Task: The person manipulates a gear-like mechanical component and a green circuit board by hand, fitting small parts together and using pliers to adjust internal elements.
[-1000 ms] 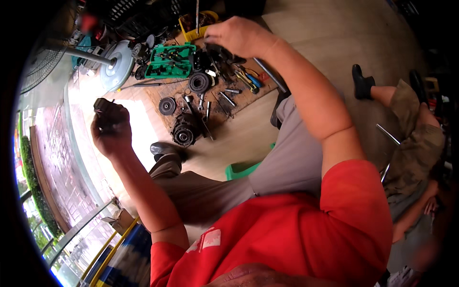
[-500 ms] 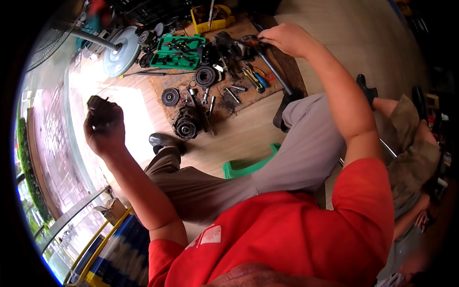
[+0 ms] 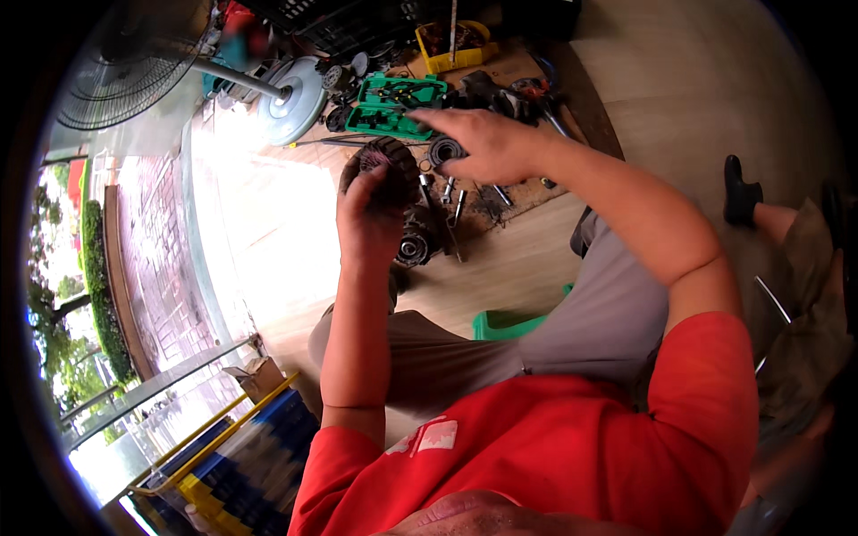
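My left hand point(image 3: 366, 210) is closed on a dark, ring-shaped motor part point(image 3: 393, 161) with ribbed sides and what looks like reddish wire inside. It is held up in front of the board, tilted so its hollow side partly shows. Just to its right my right hand point(image 3: 496, 147) reaches across, fingers stretched and thumb apart, with nothing in it. A gap shows between those fingers and the part. Under the raised hands stands a dark motor housing point(image 3: 416, 246) with a round end. Behind them lies a dark pulley point(image 3: 444, 152), partly covered by my right hand.
An open green tool case point(image 3: 398, 94) lies at the back of the brown board point(image 3: 597, 116), near a yellow bin point(image 3: 456, 55). Sockets and a wrench point(image 3: 448, 189) lie on the board. A standing fan point(image 3: 290, 98) is at the far left; a green stool point(image 3: 509, 326) is below me.
My left hand has brought the dark part rightward toward the middle. My right hand has left the tool at the board's far right and moved left toward the part. The view has shifted left.
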The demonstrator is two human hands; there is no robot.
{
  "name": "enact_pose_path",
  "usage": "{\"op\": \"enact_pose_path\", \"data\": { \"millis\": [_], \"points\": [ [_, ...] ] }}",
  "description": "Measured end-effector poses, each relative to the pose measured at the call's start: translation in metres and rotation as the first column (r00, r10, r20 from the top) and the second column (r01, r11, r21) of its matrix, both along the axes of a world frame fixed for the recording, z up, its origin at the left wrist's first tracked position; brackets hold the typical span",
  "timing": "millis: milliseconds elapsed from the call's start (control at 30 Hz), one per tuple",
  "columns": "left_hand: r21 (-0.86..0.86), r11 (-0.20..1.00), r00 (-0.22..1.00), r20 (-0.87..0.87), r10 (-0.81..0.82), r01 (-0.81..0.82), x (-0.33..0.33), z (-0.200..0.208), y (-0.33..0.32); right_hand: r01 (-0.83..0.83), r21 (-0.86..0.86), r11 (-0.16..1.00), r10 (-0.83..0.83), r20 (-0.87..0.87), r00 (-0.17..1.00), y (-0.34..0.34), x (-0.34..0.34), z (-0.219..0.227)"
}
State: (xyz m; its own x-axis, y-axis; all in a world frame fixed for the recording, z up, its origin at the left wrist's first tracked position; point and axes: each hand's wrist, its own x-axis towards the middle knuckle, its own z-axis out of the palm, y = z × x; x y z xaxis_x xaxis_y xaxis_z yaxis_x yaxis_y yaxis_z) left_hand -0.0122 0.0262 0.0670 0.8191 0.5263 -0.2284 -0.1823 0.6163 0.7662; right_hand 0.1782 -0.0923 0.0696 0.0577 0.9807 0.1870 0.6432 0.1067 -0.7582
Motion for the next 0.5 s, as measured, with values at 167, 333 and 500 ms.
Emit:
{"op": "enact_pose_path", "data": {
  "millis": [167, 333, 500],
  "points": [
    [0.186, 0.983, 0.997, -0.079, 0.012, 0.003, 0.011, 0.009, -0.018, 0.007, -0.072, 0.997, -0.019, -0.169, 0.985, -0.001, 0.0, 0.002],
    [0.328, 0.945, 0.986, -0.155, 0.067, -0.013, 0.01, 0.003, -0.023, -0.009, -0.081, 0.997, -0.007, -0.19, 0.982, -0.005, 0.011, 0.0],
    [0.472, 0.881, 0.955, -0.258, 0.149, -0.01, 0.011, -0.002, -0.021, 0.018, -0.086, 0.996, -0.033, -0.173, 0.984, -0.005, 0.014, 0.004]
  ]
}}
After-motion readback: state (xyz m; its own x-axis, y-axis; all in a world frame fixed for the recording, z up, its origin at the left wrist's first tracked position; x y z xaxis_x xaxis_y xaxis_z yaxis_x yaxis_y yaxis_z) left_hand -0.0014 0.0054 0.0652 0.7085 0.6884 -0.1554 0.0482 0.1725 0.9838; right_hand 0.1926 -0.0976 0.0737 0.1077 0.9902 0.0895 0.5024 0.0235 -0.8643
